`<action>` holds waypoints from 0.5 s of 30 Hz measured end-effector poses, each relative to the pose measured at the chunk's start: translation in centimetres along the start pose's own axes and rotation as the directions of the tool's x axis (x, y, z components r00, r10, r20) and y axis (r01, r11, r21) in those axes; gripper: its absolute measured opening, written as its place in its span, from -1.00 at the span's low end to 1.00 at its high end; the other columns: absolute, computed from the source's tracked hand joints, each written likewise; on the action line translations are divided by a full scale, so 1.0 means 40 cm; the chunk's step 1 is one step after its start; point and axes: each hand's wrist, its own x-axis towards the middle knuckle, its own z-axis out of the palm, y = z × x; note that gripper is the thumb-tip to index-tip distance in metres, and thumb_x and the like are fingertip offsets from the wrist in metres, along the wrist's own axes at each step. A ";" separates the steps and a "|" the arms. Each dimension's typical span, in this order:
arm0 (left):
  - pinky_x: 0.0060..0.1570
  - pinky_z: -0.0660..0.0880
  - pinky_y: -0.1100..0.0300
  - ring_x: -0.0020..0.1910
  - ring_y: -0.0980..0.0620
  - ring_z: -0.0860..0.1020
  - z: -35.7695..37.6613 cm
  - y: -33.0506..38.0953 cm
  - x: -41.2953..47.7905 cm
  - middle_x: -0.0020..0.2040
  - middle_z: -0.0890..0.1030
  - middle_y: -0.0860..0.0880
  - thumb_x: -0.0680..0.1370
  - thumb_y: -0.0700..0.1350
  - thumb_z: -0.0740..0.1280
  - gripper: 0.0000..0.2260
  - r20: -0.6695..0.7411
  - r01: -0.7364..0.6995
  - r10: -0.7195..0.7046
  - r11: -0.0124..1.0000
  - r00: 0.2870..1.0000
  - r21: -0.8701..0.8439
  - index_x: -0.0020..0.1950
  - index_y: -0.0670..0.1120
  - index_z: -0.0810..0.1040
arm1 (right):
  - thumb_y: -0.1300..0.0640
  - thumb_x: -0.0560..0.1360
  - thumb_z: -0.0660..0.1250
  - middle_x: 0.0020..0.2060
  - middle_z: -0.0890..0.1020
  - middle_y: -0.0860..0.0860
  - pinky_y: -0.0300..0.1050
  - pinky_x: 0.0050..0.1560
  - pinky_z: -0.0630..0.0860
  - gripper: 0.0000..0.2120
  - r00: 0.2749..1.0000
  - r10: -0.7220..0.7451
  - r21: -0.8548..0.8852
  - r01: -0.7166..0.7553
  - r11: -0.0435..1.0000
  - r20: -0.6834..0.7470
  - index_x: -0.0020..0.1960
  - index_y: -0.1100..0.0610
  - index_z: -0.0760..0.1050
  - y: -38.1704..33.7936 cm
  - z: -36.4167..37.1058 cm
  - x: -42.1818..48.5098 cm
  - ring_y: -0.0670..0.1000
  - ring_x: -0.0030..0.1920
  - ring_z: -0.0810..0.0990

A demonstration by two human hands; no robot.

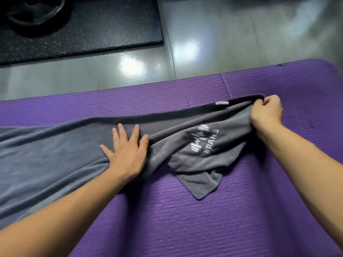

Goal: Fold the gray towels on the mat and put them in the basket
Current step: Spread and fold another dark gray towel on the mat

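A long gray towel (55,156) with white lettering lies across the purple ribbed mat (185,219), running from the left edge to the right. My left hand (126,151) presses flat on its middle with fingers spread. My right hand (266,113) grips the towel's far right corner, and the cloth between the hands is bunched. A loose near corner of the towel points toward me on the mat. A small white tag shows on the towel's dark far edge. No basket is in view.
Shiny gray floor tiles (204,43) lie beyond the mat. A black speckled rubber mat (92,25) sits at the far left with a dark round weight plate (35,13) on it. Bare purple mat stretches in front of me and at the right.
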 end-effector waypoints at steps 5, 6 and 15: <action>0.49 -0.28 -0.37 0.62 -0.01 -0.29 0.028 0.029 -0.057 0.67 -0.21 -0.07 0.66 0.29 -0.04 -0.43 0.025 -0.015 0.015 1.000 1.000 0.005 0.65 0.16 0.03 | 0.03 0.62 0.25 0.14 0.60 0.27 0.08 0.18 0.43 -0.73 0.970 -0.143 -0.221 0.186 0.957 0.197 0.21 0.18 0.45 -0.005 -0.015 0.092 0.31 0.20 0.54; 0.50 -0.28 -0.36 0.63 -0.02 -0.29 0.029 0.026 -0.058 0.67 -0.21 -0.08 0.66 0.28 -0.03 -0.44 0.026 -0.013 0.013 1.000 1.000 0.012 0.65 0.15 0.04 | -0.01 0.60 0.28 0.18 0.60 0.25 0.05 0.22 0.42 -0.67 0.970 -0.123 -0.174 0.161 0.972 0.210 0.26 0.18 0.45 -0.012 -0.014 0.096 0.28 0.24 0.53; 0.54 -0.23 -0.29 0.64 -0.05 -0.18 0.039 -0.021 -0.072 0.67 -0.11 -0.12 0.67 0.23 0.01 -0.46 -0.036 -0.102 0.106 0.990 0.994 0.102 0.63 0.11 0.13 | -0.16 0.52 0.36 0.10 0.62 0.21 0.02 0.08 0.43 -0.57 0.962 0.146 -0.140 -0.116 0.983 0.229 0.15 0.18 0.47 0.110 -0.089 -0.185 0.24 0.15 0.59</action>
